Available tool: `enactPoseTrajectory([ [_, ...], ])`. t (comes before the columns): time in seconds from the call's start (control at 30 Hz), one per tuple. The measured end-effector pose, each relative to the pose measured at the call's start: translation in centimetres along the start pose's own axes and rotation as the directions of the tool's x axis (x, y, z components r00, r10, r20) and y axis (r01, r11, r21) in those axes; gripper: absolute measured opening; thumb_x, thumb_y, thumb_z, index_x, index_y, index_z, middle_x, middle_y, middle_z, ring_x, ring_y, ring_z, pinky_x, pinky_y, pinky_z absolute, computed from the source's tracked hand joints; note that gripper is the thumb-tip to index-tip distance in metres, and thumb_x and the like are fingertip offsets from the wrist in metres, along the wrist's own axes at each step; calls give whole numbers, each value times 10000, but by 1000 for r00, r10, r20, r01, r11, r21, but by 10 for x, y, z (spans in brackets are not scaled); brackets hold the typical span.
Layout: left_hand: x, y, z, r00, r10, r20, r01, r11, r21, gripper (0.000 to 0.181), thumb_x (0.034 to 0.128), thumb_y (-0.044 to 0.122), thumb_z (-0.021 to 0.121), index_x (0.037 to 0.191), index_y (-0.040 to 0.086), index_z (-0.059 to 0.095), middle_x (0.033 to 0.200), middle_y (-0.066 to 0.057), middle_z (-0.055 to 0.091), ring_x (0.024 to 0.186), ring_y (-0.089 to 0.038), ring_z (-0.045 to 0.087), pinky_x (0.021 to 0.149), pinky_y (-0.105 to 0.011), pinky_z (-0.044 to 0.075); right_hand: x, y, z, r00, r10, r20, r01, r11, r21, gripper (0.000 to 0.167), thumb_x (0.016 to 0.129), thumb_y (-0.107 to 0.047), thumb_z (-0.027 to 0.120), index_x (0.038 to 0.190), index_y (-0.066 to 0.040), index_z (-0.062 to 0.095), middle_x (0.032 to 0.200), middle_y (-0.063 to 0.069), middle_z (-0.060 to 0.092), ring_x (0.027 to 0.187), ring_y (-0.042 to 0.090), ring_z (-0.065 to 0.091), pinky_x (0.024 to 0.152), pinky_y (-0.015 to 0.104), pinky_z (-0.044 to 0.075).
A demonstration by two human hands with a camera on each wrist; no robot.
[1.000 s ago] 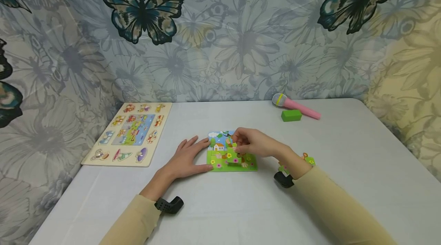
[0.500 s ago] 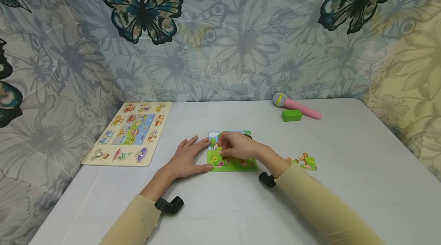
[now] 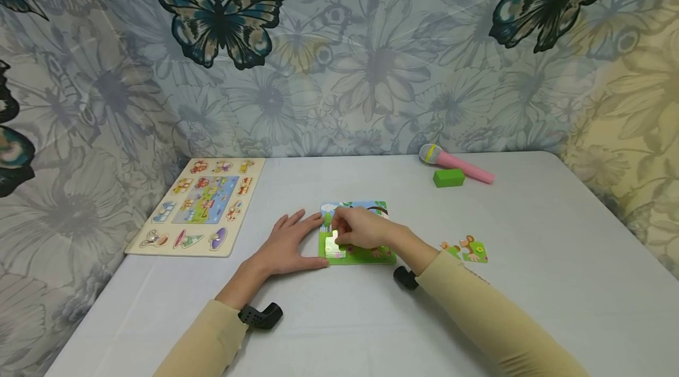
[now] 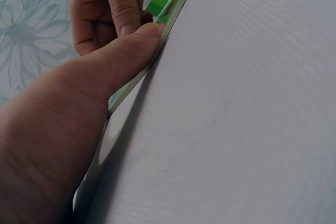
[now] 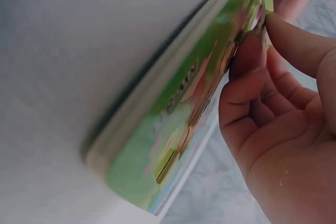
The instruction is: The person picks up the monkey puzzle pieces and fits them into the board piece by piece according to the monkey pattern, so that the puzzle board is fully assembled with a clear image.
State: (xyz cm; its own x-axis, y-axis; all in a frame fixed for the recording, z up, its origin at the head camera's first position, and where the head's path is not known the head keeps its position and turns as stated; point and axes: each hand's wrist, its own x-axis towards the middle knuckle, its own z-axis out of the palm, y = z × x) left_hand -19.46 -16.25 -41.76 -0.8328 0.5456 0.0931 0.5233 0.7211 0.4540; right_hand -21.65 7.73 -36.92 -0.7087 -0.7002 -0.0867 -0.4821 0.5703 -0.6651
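A small picture puzzle board (image 3: 363,260), with a green meadow and blue sky, lies on the white table. My left hand (image 3: 289,247) rests at its left edge, fingers spread and thumb at the near corner. Over the board's left half, my right hand (image 3: 366,227) pinches a green puzzle piece (image 3: 334,247) between thumb and forefinger; glare whitens its face in the head view. The right wrist view shows the piece (image 5: 258,18) tilted at the fingertips, close to the board's recess. Loose puzzle pieces (image 3: 474,249) with a mouse-like picture lie right of the board, partly behind the right sleeve.
At the left of the table (image 3: 339,330) lies a larger wooden peg puzzle (image 3: 183,235). A pink toy microphone (image 3: 464,166) and a green block (image 3: 448,178) sit near the back edge. Patterned butterfly cloth hangs behind the table.
My right hand has moved left across the board with the puzzle piece, and the piece now tilts and catches the light. The left hand stays put. The loose pieces are less covered.
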Motion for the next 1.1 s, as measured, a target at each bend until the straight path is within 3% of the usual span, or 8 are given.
enactPoseTrajectory([
  [0.33,0,1,0,1000,-1,7,1,1000,-1,917,819,654,720,1543,160,450,1595,20,379,1519,-295,164,1193,-565,53,1,-6,2,998,59,30,-57,996,-64,148,954,-99,715,1072,-66,631,811,-14,603,681,102,590,712,289,490],
  [0.63,0,0,-1,1000,0,8,0,1000,2,913,821,656,718,1541,162,452,1593,22,383,1520,-293,161,1193,-565,56,2,-9,3,998,54,33,-51,995,-82,94,939,-104,736,1012,-67,690,815,-60,633,696,72,596,728,263,510],
  [0.9,-1,0,-1,1000,2,4,-2,1000,-8,909,821,646,725,1538,155,457,1590,22,388,1520,-292,161,1192,-565,52,2,-9,3,999,25,43,-22,997,-74,97,924,-93,750,998,-65,694,835,-62,636,752,78,585,739,255,508],
  [1.1,-1,-1,0,1000,7,3,-7,1000,-13,904,824,639,725,1540,160,452,1595,27,379,1521,-289,156,1192,-564,48,-3,-2,-3,998,-47,34,48,999,-19,173,892,-125,794,1013,-64,686,874,-53,629,801,90,578,755,263,508],
])
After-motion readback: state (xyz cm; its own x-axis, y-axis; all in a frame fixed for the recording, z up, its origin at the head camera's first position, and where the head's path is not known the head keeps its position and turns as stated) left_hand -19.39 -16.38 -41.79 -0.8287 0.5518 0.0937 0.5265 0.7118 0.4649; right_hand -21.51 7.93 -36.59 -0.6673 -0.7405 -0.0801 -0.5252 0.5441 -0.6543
